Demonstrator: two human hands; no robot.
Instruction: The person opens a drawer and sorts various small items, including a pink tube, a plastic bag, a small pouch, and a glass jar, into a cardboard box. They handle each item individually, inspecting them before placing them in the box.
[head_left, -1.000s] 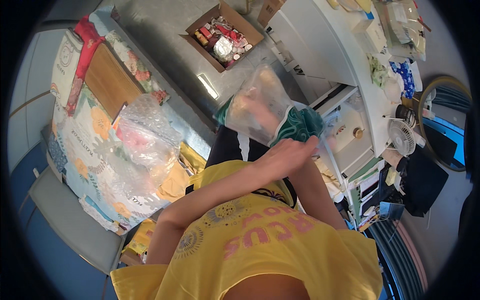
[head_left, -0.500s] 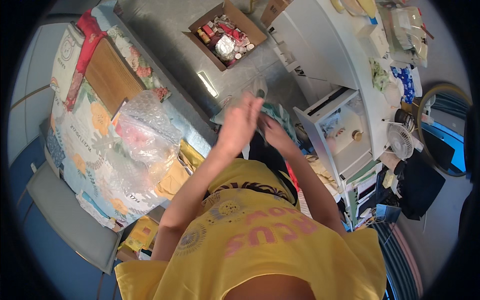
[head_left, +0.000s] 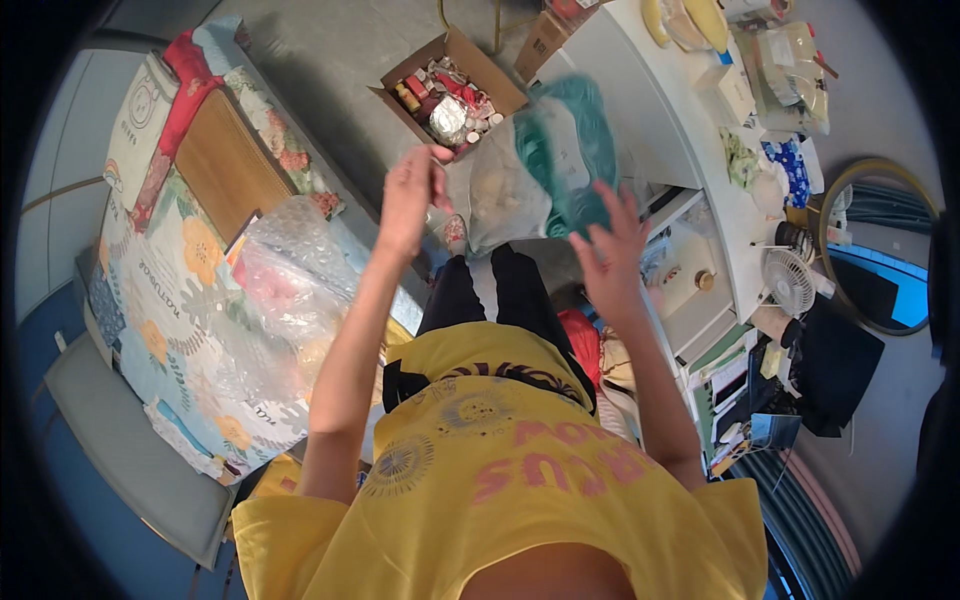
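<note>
In front of my legs is a plastic bag (head_left: 500, 195), cloudy white on one side and green on the other, bulging and slightly blurred. What it contains cannot be made out. My right hand (head_left: 614, 250) is open at the bag's right lower side, fingers spread over its green part; whether they touch it is unclear. To the left of the bag, apart from it, hovers my left hand (head_left: 408, 195), its fingers bent loosely with a gap between them. Nothing shows in that hand.
An open cardboard box (head_left: 395, 100) of mixed small items sits on the floor ahead. At right, a drawer (head_left: 690, 290) stands pulled out beneath the white desk (head_left: 690, 100). Bubble wrap (head_left: 295, 270) lies on the flowered bedding (head_left: 200, 300) at left. A small fan (head_left: 788, 280) stands on the desk.
My hands were close together over the bag and have moved apart, left and right. The bag now appears larger, spread farther forward and to the right.
</note>
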